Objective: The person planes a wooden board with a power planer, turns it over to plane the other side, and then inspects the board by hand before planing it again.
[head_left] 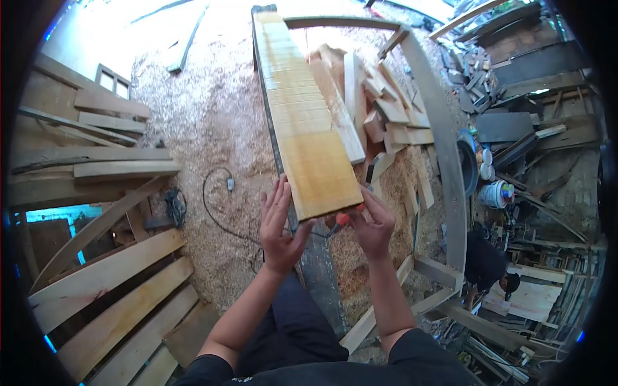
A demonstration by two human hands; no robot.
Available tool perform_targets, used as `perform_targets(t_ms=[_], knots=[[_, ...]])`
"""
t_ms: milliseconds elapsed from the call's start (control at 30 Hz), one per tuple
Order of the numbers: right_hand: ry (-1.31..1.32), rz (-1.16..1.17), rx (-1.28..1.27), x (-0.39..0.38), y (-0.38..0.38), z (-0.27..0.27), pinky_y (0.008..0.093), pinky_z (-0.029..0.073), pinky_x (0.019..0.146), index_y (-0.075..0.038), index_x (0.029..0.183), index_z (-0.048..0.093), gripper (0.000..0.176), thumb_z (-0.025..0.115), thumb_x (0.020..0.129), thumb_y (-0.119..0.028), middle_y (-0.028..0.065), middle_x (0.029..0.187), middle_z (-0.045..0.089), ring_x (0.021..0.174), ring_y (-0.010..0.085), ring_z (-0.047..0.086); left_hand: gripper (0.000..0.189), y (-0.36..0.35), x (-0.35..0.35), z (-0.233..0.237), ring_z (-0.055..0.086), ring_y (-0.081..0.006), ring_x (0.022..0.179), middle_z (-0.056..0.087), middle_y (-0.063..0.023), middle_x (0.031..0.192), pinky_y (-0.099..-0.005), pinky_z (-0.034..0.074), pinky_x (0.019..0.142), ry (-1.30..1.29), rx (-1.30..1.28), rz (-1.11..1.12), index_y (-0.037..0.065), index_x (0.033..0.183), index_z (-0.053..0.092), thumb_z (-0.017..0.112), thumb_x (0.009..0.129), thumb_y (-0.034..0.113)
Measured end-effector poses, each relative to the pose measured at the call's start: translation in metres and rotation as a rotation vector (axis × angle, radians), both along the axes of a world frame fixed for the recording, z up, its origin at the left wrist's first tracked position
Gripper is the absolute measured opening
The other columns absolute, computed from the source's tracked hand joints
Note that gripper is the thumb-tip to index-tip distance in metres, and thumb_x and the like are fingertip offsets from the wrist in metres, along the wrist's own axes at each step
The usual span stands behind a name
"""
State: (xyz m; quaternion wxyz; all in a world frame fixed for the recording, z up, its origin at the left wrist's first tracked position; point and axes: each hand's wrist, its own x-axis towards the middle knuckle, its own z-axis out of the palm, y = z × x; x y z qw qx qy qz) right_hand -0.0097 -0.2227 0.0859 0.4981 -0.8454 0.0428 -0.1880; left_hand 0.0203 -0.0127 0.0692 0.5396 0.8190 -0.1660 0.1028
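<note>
A long, thick wooden board (318,154), yellowish with crosswise marks, stretches away from me in the middle of the head view. My left hand (281,231) grips its near left corner, fingers along the side edge and thumb at the end. At the near right corner, my right hand (374,225) holds the same board with bent fingers. Beneath the near end, close to my right hand, shows part of an orange-red and dark object (342,219); the board hides most of it. A dark narrow beam (322,270) runs below the board.
Wood shavings (219,116) cover the ground. A black cable with a plug (230,184) lies left. Offcuts (389,106) are piled right of the board, inside a wooden frame (444,128). Planks (109,283) lean at left. Another person (486,260) bends at lower right, near buckets (494,193).
</note>
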Motion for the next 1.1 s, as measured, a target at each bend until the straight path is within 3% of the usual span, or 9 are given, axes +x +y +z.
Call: perform_targets(t_ms=[100,200,400,467,533,600,833,900,1100], knots=[[-0.066,0.042,-0.017,0.044,0.007,0.101,0.0350,0.057,0.092,0.004,0.126,0.072,0.041,0.082,0.086,-0.004,0.0188,0.120,0.076,0.111,0.0276,0.074,0.061,-0.011,0.036,0.082,0.050,-0.0354,0.146,0.058,-0.0236,0.151,-0.0473,0.037,0.121,-0.019,-0.358,0.136,-0.003,0.145,0.059,0.082,0.091,0.015],[-0.109,0.034,-0.103,0.082,0.015,0.178,0.0328,0.056,0.085,0.002,0.122,0.074,0.032,0.078,0.091,-0.006,0.0190,0.110,0.078,0.100,0.0239,0.077,0.051,-0.014,0.073,0.152,0.054,-0.0296,0.142,0.060,-0.0214,0.148,-0.0423,0.039,0.120,0.006,-0.409,0.172,-0.005,0.143,0.059,0.076,0.098,0.012],[-0.151,-0.040,0.064,0.130,0.033,0.251,0.0340,0.054,0.069,-0.003,0.120,0.076,0.029,0.073,0.098,-0.021,0.0177,0.092,0.080,0.082,0.0178,0.078,0.052,-0.017,0.136,0.219,0.066,-0.0229,0.121,0.072,-0.0177,0.127,-0.0353,0.049,0.106,0.003,-0.585,0.262,-0.007,0.130,0.066,0.083,0.094,0.027],[0.034,-0.066,0.074,0.136,0.035,0.274,0.0336,0.053,0.067,-0.003,0.119,0.077,0.028,0.073,0.098,-0.022,0.0169,0.089,0.080,0.079,0.0151,0.077,0.052,-0.016,0.146,0.231,0.065,-0.0224,0.122,0.072,-0.0175,0.127,-0.0347,0.048,0.106,0.082,-0.653,0.239,-0.007,0.129,0.067,0.083,0.094,0.027],[0.083,-0.082,0.069,0.143,0.033,0.280,0.0331,0.053,0.067,-0.004,0.118,0.078,0.029,0.075,0.098,-0.025,0.0163,0.088,0.079,0.078,0.0141,0.076,0.053,-0.017,0.147,0.245,0.066,-0.0232,0.122,0.072,-0.0181,0.128,-0.0354,0.049,0.106,0.087,-0.643,0.258,-0.006,0.129,0.068,0.084,0.093,0.029],[0.020,-0.098,0.066,0.148,0.033,0.278,0.0294,0.051,0.070,-0.003,0.121,0.078,0.033,0.076,0.098,-0.027,0.0046,0.083,0.079,0.074,0.0041,0.063,0.055,-0.019,0.151,0.248,0.067,-0.0248,0.121,0.072,-0.0185,0.128,-0.0367,0.049,0.106,0.045,-0.551,0.308,-0.005,0.129,0.068,0.084,0.093,0.032],[0.051,-0.047,0.038,0.160,0.020,0.295,0.0291,0.051,0.069,0.000,0.120,0.078,0.035,0.076,0.098,-0.028,0.0069,0.084,0.079,0.074,0.0053,0.064,0.054,-0.026,0.158,0.266,0.068,-0.0265,0.119,0.073,-0.0183,0.125,-0.0380,0.050,0.105,0.051,-0.548,0.340,-0.004,0.128,0.070,0.084,0.091,0.034],[0.059,-0.069,0.048,0.166,0.016,0.288,0.0351,0.054,0.071,-0.007,0.121,0.078,0.036,0.077,0.097,-0.034,0.0153,0.089,0.080,0.079,0.0130,0.074,0.054,-0.026,0.162,0.265,0.068,-0.0266,0.118,0.073,-0.0183,0.124,-0.0379,0.050,0.105,0.042,-0.551,0.335,-0.004,0.128,0.070,0.085,0.091,0.033],[0.026,-0.025,0.073,0.180,0.007,0.280,0.0340,0.053,0.072,-0.007,0.121,0.078,0.037,0.078,0.096,-0.033,0.0138,0.088,0.080,0.078,0.0119,0.072,0.050,-0.029,0.170,0.263,0.069,-0.0230,0.115,0.074,-0.0161,0.120,-0.0356,0.051,0.102,-0.001,-0.551,0.321,-0.003,0.127,0.071,0.083,0.093,0.031]])
